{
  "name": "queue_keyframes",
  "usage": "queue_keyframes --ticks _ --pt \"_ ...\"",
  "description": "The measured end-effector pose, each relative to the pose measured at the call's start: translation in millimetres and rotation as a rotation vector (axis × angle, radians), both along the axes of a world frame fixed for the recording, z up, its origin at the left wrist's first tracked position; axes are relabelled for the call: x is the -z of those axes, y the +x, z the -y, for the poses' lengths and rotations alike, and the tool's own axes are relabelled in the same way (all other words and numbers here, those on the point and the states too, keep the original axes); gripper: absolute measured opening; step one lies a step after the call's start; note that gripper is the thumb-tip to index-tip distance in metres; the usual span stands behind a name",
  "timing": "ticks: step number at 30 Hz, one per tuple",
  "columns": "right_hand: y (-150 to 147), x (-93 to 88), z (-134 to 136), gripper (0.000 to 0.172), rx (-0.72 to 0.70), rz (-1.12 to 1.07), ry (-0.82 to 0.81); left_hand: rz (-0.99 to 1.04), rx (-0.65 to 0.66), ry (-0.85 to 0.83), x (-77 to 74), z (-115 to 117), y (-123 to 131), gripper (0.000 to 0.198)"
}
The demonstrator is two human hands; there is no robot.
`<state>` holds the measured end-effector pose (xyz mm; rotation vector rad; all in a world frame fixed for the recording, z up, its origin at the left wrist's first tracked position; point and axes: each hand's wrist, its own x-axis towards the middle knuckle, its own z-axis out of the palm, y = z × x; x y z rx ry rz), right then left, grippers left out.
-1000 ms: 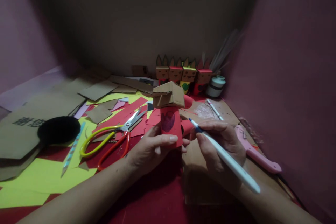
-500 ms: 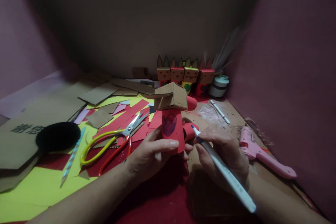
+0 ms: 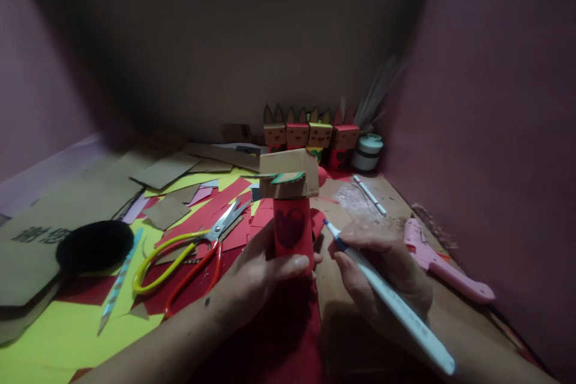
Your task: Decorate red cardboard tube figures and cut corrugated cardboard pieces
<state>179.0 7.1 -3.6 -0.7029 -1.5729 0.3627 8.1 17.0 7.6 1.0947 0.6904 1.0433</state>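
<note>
**Over the worktop's [image 3: 398, 195] front half, a doll [image 3: 292, 234] in hand**

In the head view, the left hand [image 3: 252, 285] curls its fingers around the doll's red body; the right hand [image 3: 398, 264] pinches a marker [image 3: 396, 305], tip near it. By the worktop's back right corner stands a lidded jar [image 3: 366, 160], contents hidden, pale sticks [image 3: 375, 93] rising behind.

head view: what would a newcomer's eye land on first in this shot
The eye would likely fall first on the red tube with a dark heart, in the left hand at the middle, with a white marker in the right hand beside it. Next come the yellow-and-red-handled scissors to the left, on paper scraps. Farther back, four box-headed figures stand in a row.
</note>
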Motion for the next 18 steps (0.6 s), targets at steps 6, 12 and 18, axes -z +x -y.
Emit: queue_keyframes --ticks 6,12,18 --pt "-2.8 -2.1 3.3 0.028 -0.033 -0.006 0.021 -0.128 0.009 0.004 5.8 5.4 -2.4 0.033" --pt "-0.1 -2.3 -2.9 0.033 -0.144 0.034 0.050 -0.234 0.002 0.091 1.7 9.6 -2.9 0.032" --pt "-2.2 -1.1 0.1 0.031 -0.171 0.054 0.009 -0.233 -0.006 0.089 -0.7 8.3 -1.7 0.029"
